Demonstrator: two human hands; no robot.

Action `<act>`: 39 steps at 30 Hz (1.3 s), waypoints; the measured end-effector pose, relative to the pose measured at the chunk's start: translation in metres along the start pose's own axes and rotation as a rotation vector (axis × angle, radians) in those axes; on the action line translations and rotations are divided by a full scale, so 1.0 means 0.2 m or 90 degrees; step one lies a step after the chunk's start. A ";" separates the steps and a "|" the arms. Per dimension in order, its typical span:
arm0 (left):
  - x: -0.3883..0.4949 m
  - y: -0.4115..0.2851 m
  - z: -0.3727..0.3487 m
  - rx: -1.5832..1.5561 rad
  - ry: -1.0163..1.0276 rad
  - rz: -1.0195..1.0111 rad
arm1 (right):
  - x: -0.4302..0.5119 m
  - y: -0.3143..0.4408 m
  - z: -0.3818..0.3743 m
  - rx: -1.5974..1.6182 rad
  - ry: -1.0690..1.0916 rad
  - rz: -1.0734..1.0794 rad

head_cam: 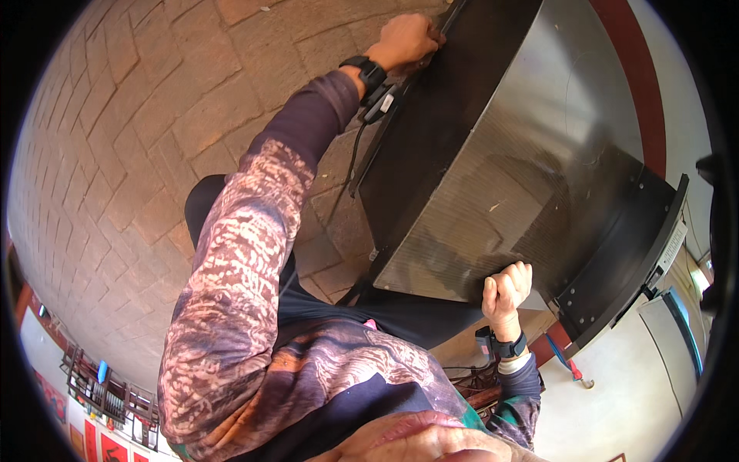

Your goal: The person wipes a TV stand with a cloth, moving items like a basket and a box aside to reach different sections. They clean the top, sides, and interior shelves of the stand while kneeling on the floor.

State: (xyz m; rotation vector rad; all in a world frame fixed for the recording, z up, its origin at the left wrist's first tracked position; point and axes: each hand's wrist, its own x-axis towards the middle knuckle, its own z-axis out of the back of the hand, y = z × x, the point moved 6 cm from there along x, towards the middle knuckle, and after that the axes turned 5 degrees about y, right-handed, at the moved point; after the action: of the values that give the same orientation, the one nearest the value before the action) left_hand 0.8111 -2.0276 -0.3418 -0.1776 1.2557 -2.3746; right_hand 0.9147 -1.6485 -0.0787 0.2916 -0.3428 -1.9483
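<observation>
My left hand (410, 43) is curled at the far left edge of a black panel (421, 156), its fingers closed on that thin edge. The black panel joins a translucent ribbed sheet (456, 219) with scuffs on its surface. At the sheet's near edge, my right hand (508, 289) is bent into a fist; whether it grips the edge cannot be told. A curved black end piece with rivets (600, 260) closes off the right side. Each wrist wears a black band, and a small black device with a cable (381, 107) hangs by the left one.
Brick paving (173, 115) spreads across the left. My dark-trousered leg (415, 315) lies under the near edge of the sheet. An umbrella with a hooked handle (580, 376) is at the lower right by a pale wall. A dark metal rack (109, 398) stands far off at the lower left.
</observation>
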 end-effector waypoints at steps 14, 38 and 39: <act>0.66 -0.14 0.04 -0.007 -0.134 -0.075 | -0.04 -0.02 0.01 0.000 0.034 -0.021; 0.51 -0.15 0.02 0.027 -0.131 -0.039 | -0.12 -0.01 0.04 -0.011 0.016 -0.013; 0.56 -0.15 0.02 0.008 -0.137 -0.029 | -0.12 -0.01 0.04 -0.011 0.020 -0.016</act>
State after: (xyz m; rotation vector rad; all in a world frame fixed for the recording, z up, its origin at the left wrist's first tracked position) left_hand 0.7031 -2.0650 -0.3253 -0.4494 1.1469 -2.3279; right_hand 0.9191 -1.6245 -0.0702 0.3171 -0.3031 -1.9675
